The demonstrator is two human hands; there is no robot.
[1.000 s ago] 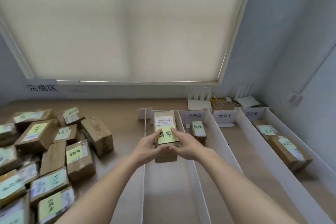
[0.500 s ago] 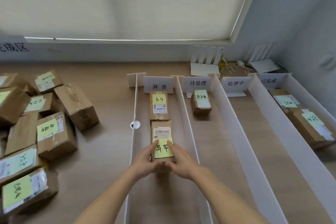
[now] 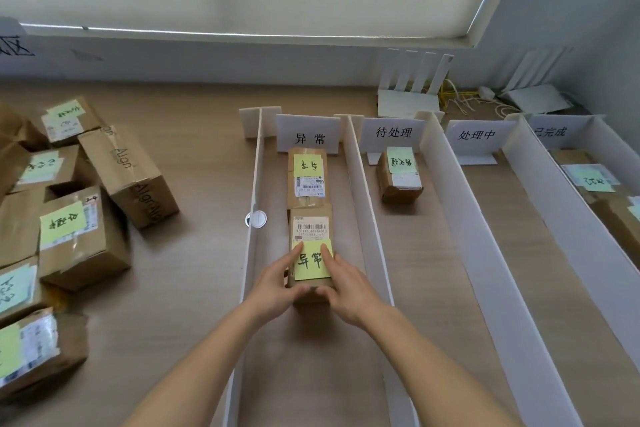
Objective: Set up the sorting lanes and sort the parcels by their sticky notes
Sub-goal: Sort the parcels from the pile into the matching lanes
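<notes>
At centre frame, both hands, left [image 3: 277, 282] and right [image 3: 348, 282], clasp the near end of a parcel [image 3: 311, 246] lying in the 异常 lane [image 3: 356, 184]. Its long axis runs up-frame, away from the hands, its far end touching another parcel [image 3: 306, 175].

Bare forearms, no sleeves; left grip [image 3: 277, 282], right grip [image 3: 349, 286] ungloved.

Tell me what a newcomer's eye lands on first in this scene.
First, the left hand and right hand gripping a parcel with a yellow note reading 异常, set in the lane behind the 异常 sign. Next, the white dividers forming parallel lanes across the right side of the table. Then the heap of unsorted boxes at the left.
</notes>
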